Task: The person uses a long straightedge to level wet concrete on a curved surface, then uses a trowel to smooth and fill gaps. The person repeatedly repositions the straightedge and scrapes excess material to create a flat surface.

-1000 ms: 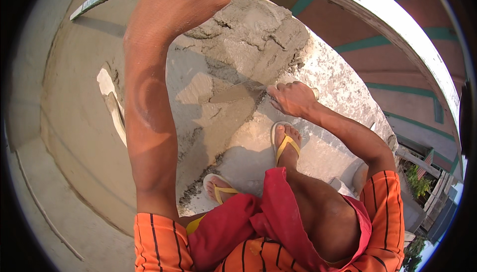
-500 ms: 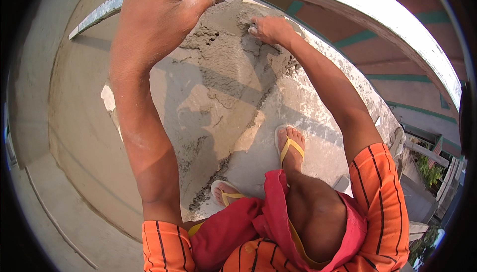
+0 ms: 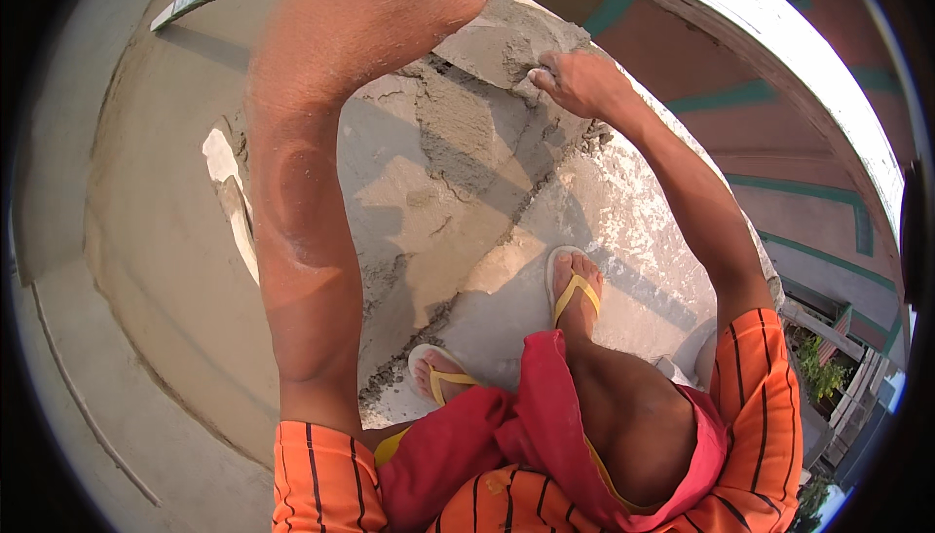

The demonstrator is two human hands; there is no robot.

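Note:
My left hand (image 3: 419, 2) is at the top edge, closed over a long white board (image 3: 769, 46) that spans the far side; its thumb shows and its other fingers are mostly out of sight. Beyond the ledge's middle, my right hand (image 3: 587, 83) is closed, with thumb and fingers curled together at the wet grey mortar (image 3: 458, 134). What it holds is hidden. A flat grey slab (image 3: 487, 46) with a sharp lower edge and a lump of mortar on it lies just past those fingers; I cannot tell whether it is a tool blade.
My feet, in yellow-strapped flip-flops (image 3: 577, 290), stand on the pale concrete ledge (image 3: 633, 212). Smooth plaster (image 3: 175, 231) curves along the left, with a whitish broken patch (image 3: 229, 173) by my left forearm. A reddish wall with green bands (image 3: 721, 95) drops away at the right.
My left hand and the board have shifted right and up. My right hand has moved right and slightly nearer, and the flat grey slab now stands out from the mortar.

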